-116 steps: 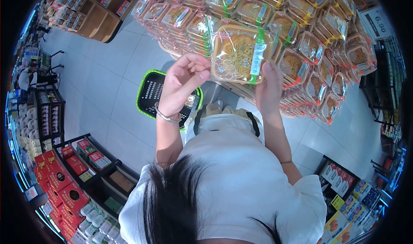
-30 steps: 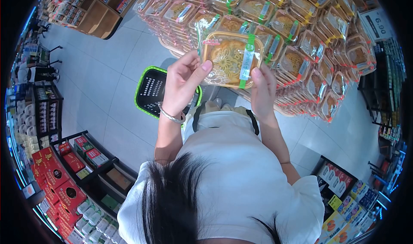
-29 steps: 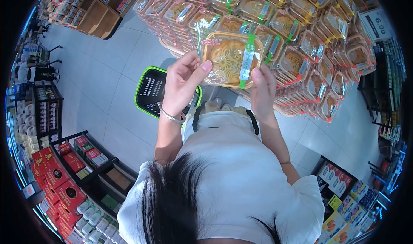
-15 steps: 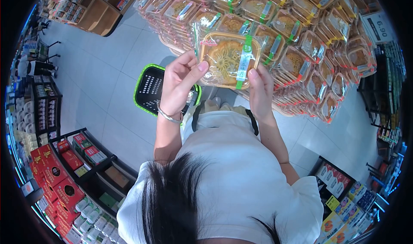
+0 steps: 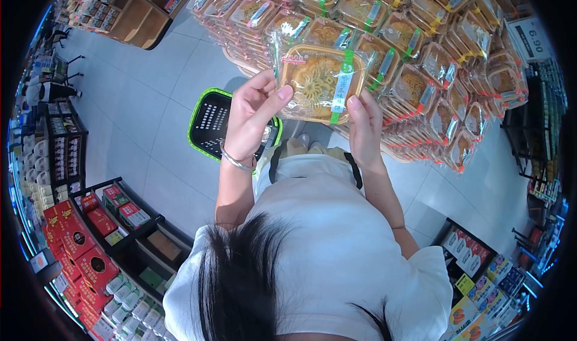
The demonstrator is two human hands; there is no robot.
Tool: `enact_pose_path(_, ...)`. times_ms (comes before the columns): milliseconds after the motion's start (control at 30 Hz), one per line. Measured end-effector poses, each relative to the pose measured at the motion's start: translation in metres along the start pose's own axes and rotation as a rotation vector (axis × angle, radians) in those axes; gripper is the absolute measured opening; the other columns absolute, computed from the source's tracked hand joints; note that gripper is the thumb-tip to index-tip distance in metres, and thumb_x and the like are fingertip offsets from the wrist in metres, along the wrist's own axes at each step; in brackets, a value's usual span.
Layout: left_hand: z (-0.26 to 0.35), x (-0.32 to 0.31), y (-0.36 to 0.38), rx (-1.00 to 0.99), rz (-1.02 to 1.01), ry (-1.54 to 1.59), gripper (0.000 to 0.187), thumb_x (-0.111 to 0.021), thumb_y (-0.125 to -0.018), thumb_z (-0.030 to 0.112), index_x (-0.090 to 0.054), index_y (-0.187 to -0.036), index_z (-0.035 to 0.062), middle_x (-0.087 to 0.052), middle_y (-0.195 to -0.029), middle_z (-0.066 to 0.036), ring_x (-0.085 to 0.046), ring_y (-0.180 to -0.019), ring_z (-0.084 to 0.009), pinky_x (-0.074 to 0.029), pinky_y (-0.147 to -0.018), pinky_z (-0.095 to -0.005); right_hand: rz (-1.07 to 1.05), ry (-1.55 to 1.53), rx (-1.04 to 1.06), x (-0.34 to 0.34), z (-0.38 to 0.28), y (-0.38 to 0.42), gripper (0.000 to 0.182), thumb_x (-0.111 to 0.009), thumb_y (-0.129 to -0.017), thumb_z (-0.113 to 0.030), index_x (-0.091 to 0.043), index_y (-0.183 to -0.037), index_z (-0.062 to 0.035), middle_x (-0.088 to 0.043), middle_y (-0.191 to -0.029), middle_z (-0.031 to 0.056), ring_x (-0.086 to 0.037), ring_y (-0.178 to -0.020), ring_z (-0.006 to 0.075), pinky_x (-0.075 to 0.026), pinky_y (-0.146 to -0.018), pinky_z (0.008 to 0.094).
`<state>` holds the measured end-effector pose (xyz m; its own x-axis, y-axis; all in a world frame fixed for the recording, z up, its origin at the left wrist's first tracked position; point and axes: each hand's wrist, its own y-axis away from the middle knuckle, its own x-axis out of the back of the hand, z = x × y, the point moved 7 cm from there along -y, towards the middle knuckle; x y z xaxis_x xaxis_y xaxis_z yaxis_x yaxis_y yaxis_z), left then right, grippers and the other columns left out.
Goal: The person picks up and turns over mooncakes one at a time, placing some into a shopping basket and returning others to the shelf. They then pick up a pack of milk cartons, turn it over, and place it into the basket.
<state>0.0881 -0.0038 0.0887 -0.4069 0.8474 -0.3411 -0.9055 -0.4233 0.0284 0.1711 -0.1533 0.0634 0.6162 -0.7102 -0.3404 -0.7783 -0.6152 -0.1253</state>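
A packaged mooncake [image 5: 315, 88] in a clear wrapper, with a green and pale-blue label strip, is held up in front of me by both hands. My left hand [image 5: 255, 109] pinches its left edge, thumb on the front face. On the right edge, my right hand [image 5: 365, 121] grips it, its thumb beside the label. A bracelet [image 5: 236, 161] circles my left wrist. Just behind the pack rises a large stack of similar wrapped mooncakes [image 5: 412, 88]. Below my left hand, partly covered by it, a black shopping basket [image 5: 211, 121] with a green rim stands.
Wooden shelving [image 5: 141, 25] stands at the upper left. Red gift boxes [image 5: 78, 239] and a dark shelf unit [image 5: 159, 245] are at lower left. A price sign [image 5: 530, 39] hangs at the right, and another display [image 5: 466, 251] stands at lower right. Grey floor tiles [image 5: 162, 88] lie between.
The mooncake pack is tilted very slightly differently, and its label reads more clearly. Both hands keep their hold with hardly any movement.
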Motion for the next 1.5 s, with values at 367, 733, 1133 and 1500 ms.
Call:
enact_pose_path(367,-0.003,-0.001,-0.003,0.016,-0.018,-0.002,0.023,-0.059,-0.089,0.012,-0.058,-0.107,-0.0026,-0.061,-0.092,0.001,-0.051,-0.086,-0.0036,-0.038,-0.078,-0.0196,0.052,-0.008,-0.004,0.005,-0.001,-0.003,0.034,-0.049,-0.094,-0.017,-0.051,-0.122,0.0027,-0.06,-0.097,0.0018,-0.05,-0.087,0.0052,-0.04,-0.079,0.0219)
enact_pose_path(733,-0.023,-0.007,-0.013,0.142,0.184,0.151,0.038,-0.042,-0.099,0.03,-0.053,-0.116,-0.0022,-0.056,-0.095,-0.001,-0.046,-0.077,-0.0033,-0.038,-0.067,-0.0217,-0.003,0.054,0.122,-0.006,-0.018,-0.002,0.04,-0.046,-0.095,-0.021,-0.048,-0.125,0.0051,-0.061,-0.098,0.0068,-0.054,-0.08,0.0084,-0.044,-0.067,0.0243)
enact_pose_path(1133,-0.027,-0.047,-0.01,0.472,-0.516,1.442,0.017,-0.037,-0.096,0.017,-0.041,-0.089,0.002,-0.042,-0.068,-0.006,-0.041,-0.06,-0.0144,-0.038,-0.05,-0.025,-0.045,0.162,0.15,0.001,-0.024,-0.006,0.037,-0.038,-0.099,-0.022,-0.055,-0.116,0.0057,-0.065,-0.086,0.0119,-0.054,-0.068,0.0091,-0.044,-0.062,0.0227)
enact_pose_path(1500,-0.015,-0.048,-0.007,0.434,-0.633,1.429,0.016,-0.038,-0.096,0.017,-0.042,-0.09,0.0025,-0.043,-0.068,-0.005,-0.041,-0.06,-0.014,-0.038,-0.049,-0.025,-0.01,0.171,0.08,0.003,-0.016,-0.01,0.036,-0.038,-0.1,-0.023,-0.058,-0.108,0.0051,-0.065,-0.082,0.0107,-0.055,-0.065,0.0091,-0.045,-0.06,0.0223)
